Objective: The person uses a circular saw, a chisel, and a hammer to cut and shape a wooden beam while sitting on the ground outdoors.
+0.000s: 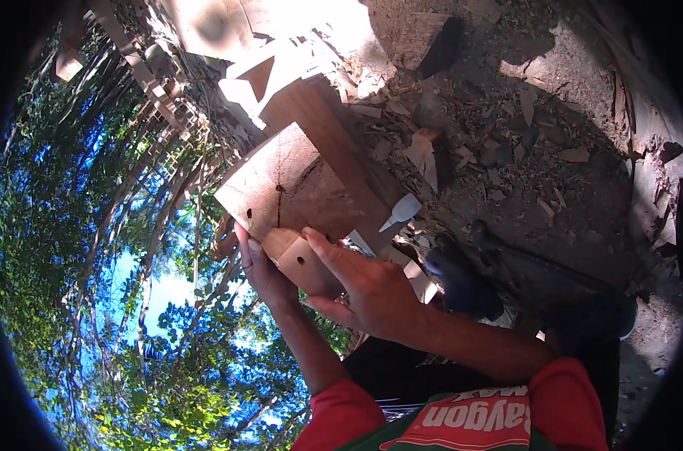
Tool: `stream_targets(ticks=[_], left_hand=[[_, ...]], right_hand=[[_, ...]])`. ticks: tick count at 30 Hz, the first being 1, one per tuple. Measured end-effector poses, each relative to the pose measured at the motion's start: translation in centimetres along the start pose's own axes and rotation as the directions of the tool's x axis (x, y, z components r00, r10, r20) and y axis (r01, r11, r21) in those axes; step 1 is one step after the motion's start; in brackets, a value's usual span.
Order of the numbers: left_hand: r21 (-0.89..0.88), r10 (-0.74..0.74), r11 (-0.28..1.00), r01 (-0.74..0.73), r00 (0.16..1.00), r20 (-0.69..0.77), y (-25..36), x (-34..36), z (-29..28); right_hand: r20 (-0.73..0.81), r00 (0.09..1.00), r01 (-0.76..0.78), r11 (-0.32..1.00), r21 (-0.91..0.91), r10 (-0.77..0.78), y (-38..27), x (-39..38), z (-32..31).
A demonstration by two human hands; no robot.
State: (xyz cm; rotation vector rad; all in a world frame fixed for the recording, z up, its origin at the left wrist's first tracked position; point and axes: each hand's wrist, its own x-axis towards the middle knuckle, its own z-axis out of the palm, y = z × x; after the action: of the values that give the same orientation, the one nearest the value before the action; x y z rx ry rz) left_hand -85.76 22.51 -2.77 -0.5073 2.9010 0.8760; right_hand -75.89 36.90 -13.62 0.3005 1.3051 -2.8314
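A pale wooden board (pixel 311 188) with dark holes and a branching crack lies tilted over a darker plank (pixel 356 180). Against its lower edge is a smaller wooden piece (pixel 306 269) with a dark hole. My left hand (pixel 266 274) grips the smaller piece along its left side, fingers reaching the board's corner and partly hidden beneath. My right hand (pixel 364 293) has its index fingertip on that piece's upper right edge and its thumb along the lower side, closed around it. A small white squeeze bottle (pixel 403 210) with a pointed nozzle lies just right of the board.
Wooden offcuts (pixel 424 158) and shavings litter shaded dirt on the right, with a dark shoe (pixel 465 282) below them. Sunlit wood pieces (pixel 206 22) are piled at the top. Bark and rough timber (pixel 653 188) line the right rim; foliage fills the left.
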Motion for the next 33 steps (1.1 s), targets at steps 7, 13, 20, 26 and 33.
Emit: stream_targets(ticks=[7,13,20,26,33], left_hand=[[0.095,-0.028,0.995,0.031,0.999,-0.035,1.6,-0.9,1.8],[0.027,0.045,0.998,-0.053,0.967,0.253,3.4,-2.1,1.0],[0.296,-0.015,0.954,-0.051,0.976,0.218,6.1,-3.5,4.3],[0.366,-0.050,0.930,-0.021,0.982,0.185,6.6,-3.1,3.6],[0.293,-0.016,0.955,-0.032,0.987,0.160,5.9,-3.2,4.7]], right_hand=[[0.002,1.000,-0.014,1.000,-0.005,0.014,-0.1,0.0,-0.1],[0.018,0.999,-0.041,0.999,-0.018,0.041,-0.5,0.2,-0.1],[0.036,0.997,-0.064,0.998,-0.024,0.065,-0.5,0.0,-0.4],[0.012,0.999,-0.051,0.999,0.011,0.051,-0.4,-0.1,0.0],[0.062,0.992,-0.114,0.993,0.041,0.112,-0.5,0.1,-1.0]])
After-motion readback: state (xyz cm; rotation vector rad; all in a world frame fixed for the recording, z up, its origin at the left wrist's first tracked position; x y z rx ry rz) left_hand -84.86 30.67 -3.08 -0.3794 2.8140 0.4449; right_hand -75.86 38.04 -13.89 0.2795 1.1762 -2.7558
